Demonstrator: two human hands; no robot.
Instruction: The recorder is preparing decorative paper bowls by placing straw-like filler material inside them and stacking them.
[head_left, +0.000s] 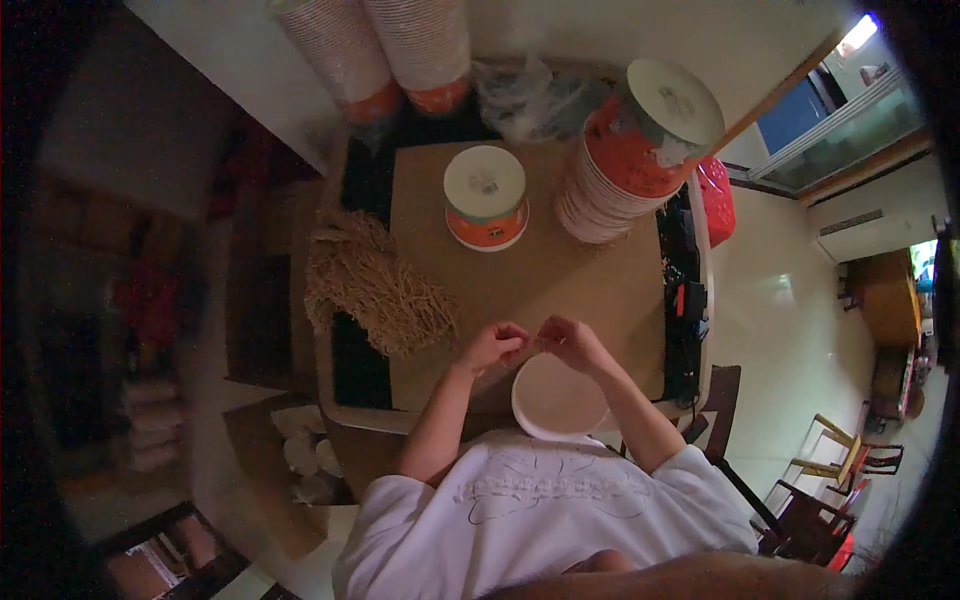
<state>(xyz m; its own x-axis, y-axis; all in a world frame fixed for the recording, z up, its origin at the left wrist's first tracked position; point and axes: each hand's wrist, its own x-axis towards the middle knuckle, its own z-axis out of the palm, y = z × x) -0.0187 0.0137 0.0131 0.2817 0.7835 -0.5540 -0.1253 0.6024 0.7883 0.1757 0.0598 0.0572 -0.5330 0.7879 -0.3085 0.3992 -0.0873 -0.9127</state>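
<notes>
My left hand [497, 347] and my right hand [572, 342] meet just beyond the far rim of a white round paper tub [560, 398], which sits at the near table edge against my shirt. Both hands are closed, fingertips pinched close together; anything between them is too small to make out. Left of my hands lies a loose pile of tan, straw-like twisted strands [375, 285]. An orange-and-white paper tub [487, 195] stands upside down farther back on the brown board [520, 295].
A tall stack of nested tubs [625, 175] stands at the back right. Two wrapped stacks of paper tubs [425, 50] and clear plastic wrap [530, 100] are at the back. A small black-and-orange object [688, 300] lies along the right edge. An open cardboard box [270, 480] stands at the lower left.
</notes>
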